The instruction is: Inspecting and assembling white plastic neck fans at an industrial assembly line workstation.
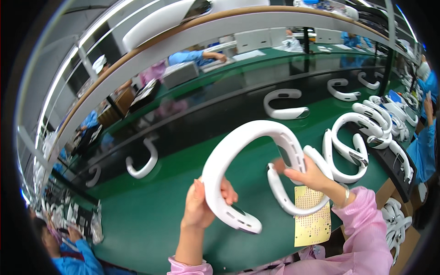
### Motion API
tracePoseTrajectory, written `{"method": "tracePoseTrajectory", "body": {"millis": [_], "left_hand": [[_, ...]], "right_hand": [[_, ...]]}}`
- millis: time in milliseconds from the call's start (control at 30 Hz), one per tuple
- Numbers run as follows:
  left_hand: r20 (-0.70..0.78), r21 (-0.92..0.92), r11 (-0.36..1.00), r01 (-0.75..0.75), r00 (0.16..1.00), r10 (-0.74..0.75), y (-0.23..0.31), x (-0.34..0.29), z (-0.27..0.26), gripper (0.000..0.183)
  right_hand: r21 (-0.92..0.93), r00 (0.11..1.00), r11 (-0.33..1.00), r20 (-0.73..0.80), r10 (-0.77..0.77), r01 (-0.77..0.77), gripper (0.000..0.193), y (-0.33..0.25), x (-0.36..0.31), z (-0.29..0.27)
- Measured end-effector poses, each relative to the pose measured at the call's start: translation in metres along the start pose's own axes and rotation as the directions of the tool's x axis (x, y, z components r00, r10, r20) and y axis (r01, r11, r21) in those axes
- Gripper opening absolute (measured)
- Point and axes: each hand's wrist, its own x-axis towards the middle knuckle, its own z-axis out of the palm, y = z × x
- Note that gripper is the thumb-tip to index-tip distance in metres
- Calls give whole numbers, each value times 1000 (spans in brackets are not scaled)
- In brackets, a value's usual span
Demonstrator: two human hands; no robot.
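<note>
The green worktable point(137, 233) filled the near part of the scene, with a dark belt point(229, 107) running across its far side. On that belt, beyond the hands, sat a separate C-shaped piece point(271, 110). More white bands point(343, 170) were crowded together at the right, near a co-worker's blue sleeve point(422, 146).

The held white band point(214, 167), a large open curve, was raised above the table in front of the person, its opening toward the near right. The left hand point(199, 206) was wrapped around its left side. The right hand point(314, 176) was at the far-right end, thumb by the slotted tip; its fingers were blurred and partly hidden, so whether they were closed on the band could not be told. Just below that hand, a second white band point(293, 210) overlapped a yellow perforated sheet point(311, 233).

The step in hand looked like handling or checking this one band, probably around its slotted end. The next move seemed to call for a steady left hold while the right hand worked at that tip, clear of the second band.
</note>
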Motion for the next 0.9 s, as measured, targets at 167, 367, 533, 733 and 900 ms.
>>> {"method": "tracePoseTrajectory", "body": {"millis": [167,367,533,733,900], "left_hand": [[-9,-332,943,-25,1000,23,-9,-58,33,66],[-44,-485,861,-155,987,153,-27,-89,44,74],[-170,-409,890,-201,975,142,-38,-99,44,73],[-394,-347,922,-171,919,22,-33,-90,61,56],[-467,-214,973,-89,884,-21,-21,-59,85,46]], "right_hand": [[450,969,865,9,246,-224,47,2,-57,37],[580,884,683,161,439,-445,50,-1,-84,61],[548,873,711,76,482,-440,46,-1,-95,64],[601,829,632,95,552,-489,43,5,-94,64],[655,820,566,148,553,-500,41,21,-87,70]]}}
